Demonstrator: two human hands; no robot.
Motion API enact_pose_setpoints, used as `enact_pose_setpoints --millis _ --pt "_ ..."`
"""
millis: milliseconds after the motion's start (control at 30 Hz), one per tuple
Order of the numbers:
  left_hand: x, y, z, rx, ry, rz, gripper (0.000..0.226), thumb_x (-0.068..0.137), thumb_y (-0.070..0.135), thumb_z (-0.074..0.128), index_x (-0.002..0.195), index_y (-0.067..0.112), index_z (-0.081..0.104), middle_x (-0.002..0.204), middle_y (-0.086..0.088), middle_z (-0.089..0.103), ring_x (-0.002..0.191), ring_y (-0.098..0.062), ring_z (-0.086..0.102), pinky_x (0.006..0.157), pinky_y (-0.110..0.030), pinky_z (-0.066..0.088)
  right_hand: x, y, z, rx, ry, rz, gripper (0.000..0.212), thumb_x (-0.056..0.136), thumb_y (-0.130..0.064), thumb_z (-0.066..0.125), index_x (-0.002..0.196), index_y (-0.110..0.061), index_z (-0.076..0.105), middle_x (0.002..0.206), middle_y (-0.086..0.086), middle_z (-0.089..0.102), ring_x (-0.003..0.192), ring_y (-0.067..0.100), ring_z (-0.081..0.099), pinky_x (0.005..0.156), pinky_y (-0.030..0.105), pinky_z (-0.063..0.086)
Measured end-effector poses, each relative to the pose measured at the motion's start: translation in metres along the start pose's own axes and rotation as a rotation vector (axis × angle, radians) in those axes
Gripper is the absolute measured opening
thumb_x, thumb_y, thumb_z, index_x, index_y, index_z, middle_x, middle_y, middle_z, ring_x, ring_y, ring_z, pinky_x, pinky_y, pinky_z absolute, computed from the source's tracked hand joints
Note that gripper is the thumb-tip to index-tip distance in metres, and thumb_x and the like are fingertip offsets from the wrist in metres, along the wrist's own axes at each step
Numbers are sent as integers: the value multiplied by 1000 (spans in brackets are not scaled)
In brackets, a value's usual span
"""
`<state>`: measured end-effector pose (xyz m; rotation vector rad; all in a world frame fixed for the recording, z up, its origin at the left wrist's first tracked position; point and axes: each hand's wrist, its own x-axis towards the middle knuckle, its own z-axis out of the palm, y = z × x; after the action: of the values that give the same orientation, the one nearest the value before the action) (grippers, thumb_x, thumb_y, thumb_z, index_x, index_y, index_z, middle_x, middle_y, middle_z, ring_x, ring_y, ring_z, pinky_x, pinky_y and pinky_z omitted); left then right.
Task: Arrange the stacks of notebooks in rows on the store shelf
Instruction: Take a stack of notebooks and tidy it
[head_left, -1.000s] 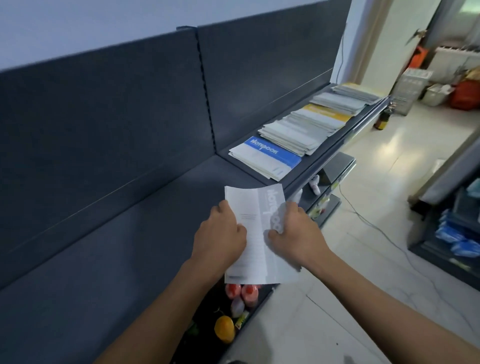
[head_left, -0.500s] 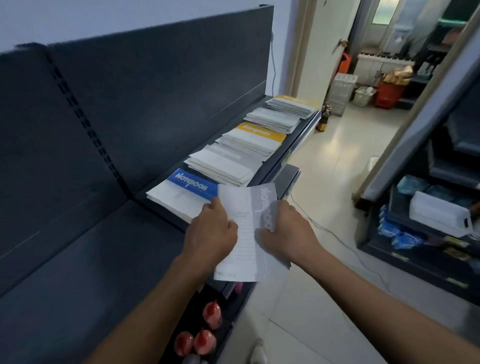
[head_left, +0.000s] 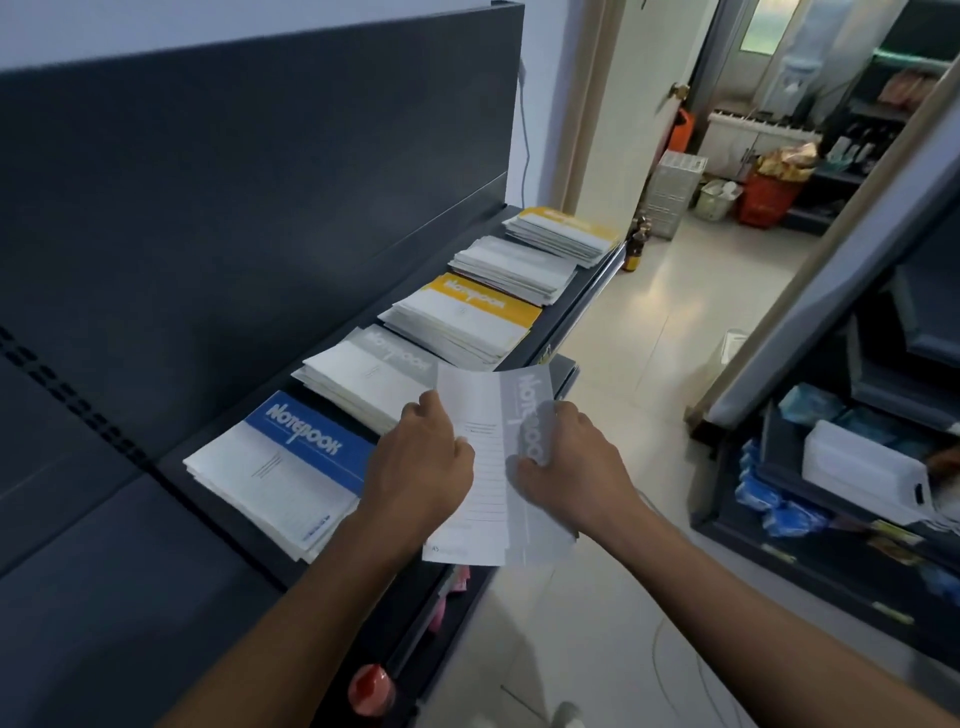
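Reaching forward with both arms, wrists level, backs of the hands up. Holding one notebook (head_left: 488, 467) between them: left hand (head_left: 421, 467) curled round its white ruled panel, right hand (head_left: 566, 457) pinching the grey title band. Thin, floppy paper cover, bowing a little at the top. Held above the front edge of the shelf (head_left: 584, 304), near the second pile. Counting five stacks (head_left: 462, 322) in a row on that dark metal shelf: tops blue at the near end, then grey, yellow, grey, yellow at the far end.
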<state>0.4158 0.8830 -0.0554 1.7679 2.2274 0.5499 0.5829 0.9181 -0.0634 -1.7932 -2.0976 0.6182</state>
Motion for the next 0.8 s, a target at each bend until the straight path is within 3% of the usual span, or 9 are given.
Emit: enact_pose_setpoints --millis 200,367,533,800 --pt "33 26 15 0 10 -77 47 97 36 48 135 14 33 124 -8 54 104 -28 58 74 -36 45 44 20 -21 -13 -43 -84 41 87 -37 62 118 -18 44 112 1 54 95 24 58 83 43 52" --pt "53 51 24 16 50 -186 45 96 35 48 134 14 35 125 -10 55 104 -32 58 79 -39 47 82 36 -37 -29 -122 -182 41 88 -29 60 121 -12 43 118 7 54 102 32 59 79 41 51" --pt "63 67 36 -24 96 -320 45 96 35 48 135 17 35 125 -7 54 102 -30 56 73 -35 39 117 48 -46 -39 -209 -307 45 89 -30 58 127 -14 40 129 7 51 110 33 57 80 39 46" --pt "72 58 30 11 233 -527 53 96 39 51 140 16 33 119 -7 55 81 -19 42 60 -32 35 160 19 -37 -49 -308 -461 44 90 -32 59 125 -14 39 121 7 52 105 32 56 72 36 37"
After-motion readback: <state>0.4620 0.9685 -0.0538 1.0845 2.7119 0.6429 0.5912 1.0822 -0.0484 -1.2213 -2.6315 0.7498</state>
